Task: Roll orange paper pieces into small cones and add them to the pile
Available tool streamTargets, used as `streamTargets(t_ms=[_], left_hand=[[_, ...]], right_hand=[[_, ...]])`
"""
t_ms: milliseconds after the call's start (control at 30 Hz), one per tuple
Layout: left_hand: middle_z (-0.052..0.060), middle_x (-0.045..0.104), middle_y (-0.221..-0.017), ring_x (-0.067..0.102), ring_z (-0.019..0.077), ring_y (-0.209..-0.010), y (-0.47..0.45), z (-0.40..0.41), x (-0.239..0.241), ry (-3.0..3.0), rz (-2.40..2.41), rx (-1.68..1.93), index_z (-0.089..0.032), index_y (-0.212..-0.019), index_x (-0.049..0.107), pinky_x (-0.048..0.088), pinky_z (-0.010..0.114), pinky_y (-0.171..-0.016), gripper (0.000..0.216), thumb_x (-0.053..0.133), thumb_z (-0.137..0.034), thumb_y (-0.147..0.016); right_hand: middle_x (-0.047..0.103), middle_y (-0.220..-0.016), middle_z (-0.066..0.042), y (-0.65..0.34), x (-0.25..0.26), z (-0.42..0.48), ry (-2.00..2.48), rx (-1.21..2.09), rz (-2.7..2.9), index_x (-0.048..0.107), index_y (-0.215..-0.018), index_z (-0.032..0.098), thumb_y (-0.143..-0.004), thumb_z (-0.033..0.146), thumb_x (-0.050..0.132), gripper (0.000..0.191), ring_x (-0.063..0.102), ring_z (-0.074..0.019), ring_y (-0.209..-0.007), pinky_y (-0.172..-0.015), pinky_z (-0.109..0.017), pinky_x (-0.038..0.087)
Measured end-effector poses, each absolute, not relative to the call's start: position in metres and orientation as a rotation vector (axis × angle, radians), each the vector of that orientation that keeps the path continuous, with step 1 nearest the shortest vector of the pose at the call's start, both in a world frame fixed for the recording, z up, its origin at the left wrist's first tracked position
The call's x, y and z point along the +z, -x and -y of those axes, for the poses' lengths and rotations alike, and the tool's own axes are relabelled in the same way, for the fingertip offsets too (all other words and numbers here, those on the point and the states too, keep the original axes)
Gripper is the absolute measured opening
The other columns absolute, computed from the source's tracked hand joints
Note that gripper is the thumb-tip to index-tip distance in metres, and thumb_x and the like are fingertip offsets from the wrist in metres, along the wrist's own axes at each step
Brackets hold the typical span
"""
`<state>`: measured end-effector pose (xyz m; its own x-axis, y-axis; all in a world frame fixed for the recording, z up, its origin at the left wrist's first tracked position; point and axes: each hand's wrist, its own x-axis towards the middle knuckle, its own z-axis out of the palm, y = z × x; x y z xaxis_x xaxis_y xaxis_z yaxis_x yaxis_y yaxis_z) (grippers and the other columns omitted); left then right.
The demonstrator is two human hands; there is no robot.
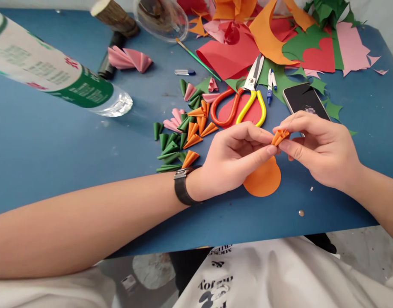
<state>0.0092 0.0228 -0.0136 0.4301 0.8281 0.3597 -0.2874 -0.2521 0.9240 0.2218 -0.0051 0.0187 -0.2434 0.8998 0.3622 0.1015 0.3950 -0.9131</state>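
A small folded orange paper cone (279, 137) is pinched between my two hands, over the right half of the blue table. My left hand (236, 154), with a black watch on its wrist, grips the cone from the left with thumb and fingertips. From the other side, my right hand (325, 152) holds it between thumb and index finger. Below the hands lies a flat orange paper piece (263, 179) with a rounded edge, partly covered by my left hand. Left of my left hand, several orange cones (190, 158), green cones (170, 148) and pink cones (174, 121) lie loosely together.
Scissors (251, 81) with red and yellow handles lie beyond my hands, near pens (271, 85) and a phone (304, 100). Coloured paper scraps (227, 57) cover the back. A water bottle (84, 85) is at the left, near a folded pink paper (129, 59).
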Motion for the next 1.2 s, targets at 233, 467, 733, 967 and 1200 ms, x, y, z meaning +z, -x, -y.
streamTargets(t_ms=[233,467,733,967,1200], left_hand=[[0.006,0.088,-0.097,0.087,0.0191,-0.09,-0.008,-0.023,-0.013,-1.53,-0.491,1.165,-0.022,-0.095,0.08,0.075,0.029,-0.083,0.015,0.089,-0.033,-0.099],[0.007,0.086,-0.098,0.083,0.021,-0.085,-0.009,-0.016,-0.022,-1.815,-0.577,1.308,-0.027,-0.103,0.078,0.069,0.036,-0.075,0.002,0.08,-0.029,-0.103],[0.004,0.085,-0.089,0.076,0.0189,-0.069,-0.004,-0.014,-0.015,-2.078,-0.714,1.31,-0.029,-0.098,0.072,0.062,0.035,-0.062,0.013,0.077,-0.018,-0.094],[0.003,0.086,-0.091,0.08,0.0181,-0.073,-0.004,-0.016,-0.007,-2.287,-0.655,1.297,-0.027,-0.099,0.07,0.063,0.029,-0.065,0.02,0.071,-0.009,-0.091],[0.006,0.088,-0.105,0.085,0.0216,-0.086,-0.003,-0.013,-0.009,-2.426,-0.633,1.306,-0.026,-0.105,0.073,0.065,0.028,-0.075,0.025,0.072,-0.007,-0.088]], right_hand=[[0.081,-0.097,0.0,-0.224,0.025,0.006,0.884,0.897,1.752,0.082,-0.098,0.028,-0.099,0.018,0.08,0.011,0.075,-0.0163,-0.087,-0.066,-0.029,0.063],[0.08,-0.09,0.0,-0.216,0.024,0.01,0.979,0.617,1.826,0.077,-0.091,0.029,-0.093,0.01,0.07,0.02,0.072,-0.0177,-0.079,-0.06,-0.031,0.059],[0.08,-0.088,0.0,-0.217,0.019,0.009,0.95,0.603,1.867,0.078,-0.092,0.027,-0.096,0.014,0.074,0.014,0.072,-0.0161,-0.074,-0.059,-0.029,0.061],[0.083,-0.086,0.0,-0.223,0.023,0.007,0.91,0.529,1.966,0.08,-0.09,0.026,-0.101,0.017,0.078,0.014,0.076,-0.015,-0.07,-0.062,-0.029,0.062],[0.083,-0.081,0.003,-0.222,0.021,0.008,0.935,0.552,1.959,0.077,-0.09,0.028,-0.096,0.015,0.083,0.016,0.077,-0.0175,-0.066,-0.062,-0.032,0.064]])
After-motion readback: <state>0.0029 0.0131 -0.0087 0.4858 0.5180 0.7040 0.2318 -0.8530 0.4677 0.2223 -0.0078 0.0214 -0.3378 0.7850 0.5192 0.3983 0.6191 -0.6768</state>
